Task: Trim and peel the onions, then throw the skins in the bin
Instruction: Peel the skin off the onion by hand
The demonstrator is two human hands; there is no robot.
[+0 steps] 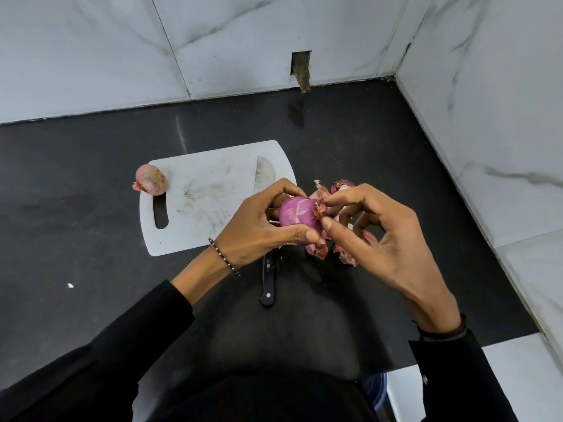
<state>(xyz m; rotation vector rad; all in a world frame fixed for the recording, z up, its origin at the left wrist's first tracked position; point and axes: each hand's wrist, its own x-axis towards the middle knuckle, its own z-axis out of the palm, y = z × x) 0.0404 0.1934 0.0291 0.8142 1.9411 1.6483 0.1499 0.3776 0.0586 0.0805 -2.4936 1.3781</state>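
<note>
**While We Peel One Onion, Another Waits in Its Skin**

As far as we can judge, the task is about at its middle. The fingers of our left hand (259, 220) are curled round the held onion (297, 214), which shows smooth purple flesh between the fingertips. The thumb and forefinger of our right hand (380, 239) pinch a dry flap of skin (320, 205) at the onion's right end, so this one is almost bare. Under and beyond the right fingers lie the loose skins (344, 254) on the dark counter (91, 208). None is in a bin, and we see no bin for certain. Well to the left of the left fingers, the second onion (151, 179) sits at the edge of the cutting board (201, 193), with all its skin on. The knife (268, 281) lies under the left hand, blade beyond the fingers, handle toward us. We count two onions, one knife, one board, and several skins, too crumpled to number.
</note>
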